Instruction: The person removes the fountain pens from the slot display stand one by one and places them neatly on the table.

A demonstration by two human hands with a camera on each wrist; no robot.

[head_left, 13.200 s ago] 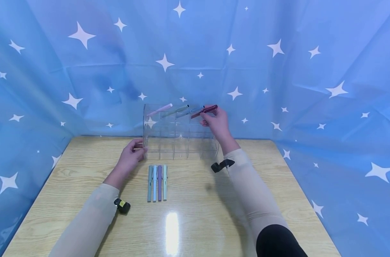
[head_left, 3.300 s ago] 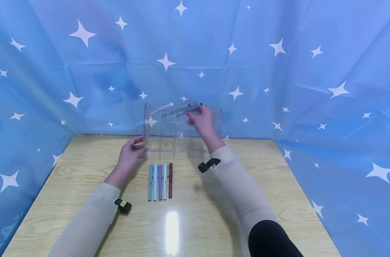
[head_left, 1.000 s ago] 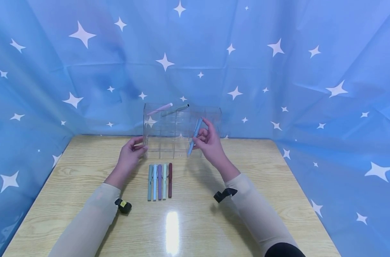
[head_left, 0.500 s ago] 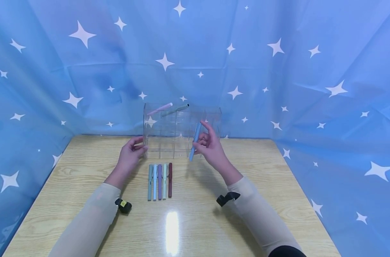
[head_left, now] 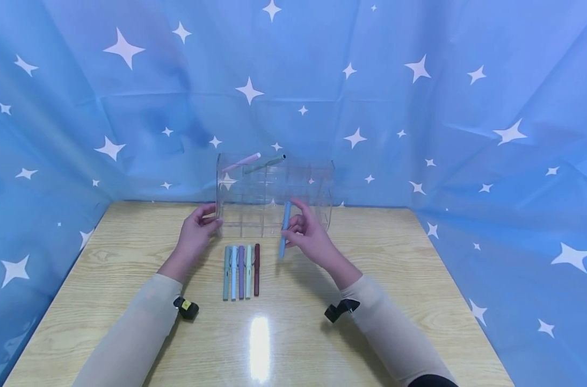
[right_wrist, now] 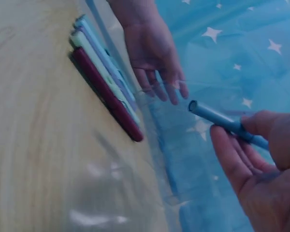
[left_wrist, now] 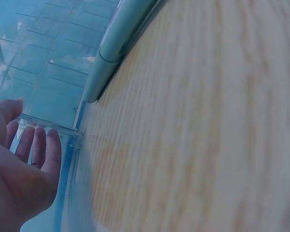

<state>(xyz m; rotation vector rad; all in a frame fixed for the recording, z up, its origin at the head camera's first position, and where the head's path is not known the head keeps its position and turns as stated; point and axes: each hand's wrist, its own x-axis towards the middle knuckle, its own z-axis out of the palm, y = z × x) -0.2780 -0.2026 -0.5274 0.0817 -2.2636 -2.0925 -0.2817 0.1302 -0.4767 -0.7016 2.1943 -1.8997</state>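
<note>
Right hand [head_left: 311, 240] pinches blue pen [head_left: 285, 219], axis near-square to far edge of tabletop [head_left: 395, 258]; pen row [head_left: 241, 273] leftward. Left hand [head_left: 196, 230], fingers loose, touches rack [head_left: 263, 215].

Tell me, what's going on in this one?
A person's right hand is pinching a blue pen in front of a clear compartmented rack. The left hand is at the rack's left side. Five pens lie side by side on the wooden table before the rack, and two more pens sit slanted at its top.
</note>
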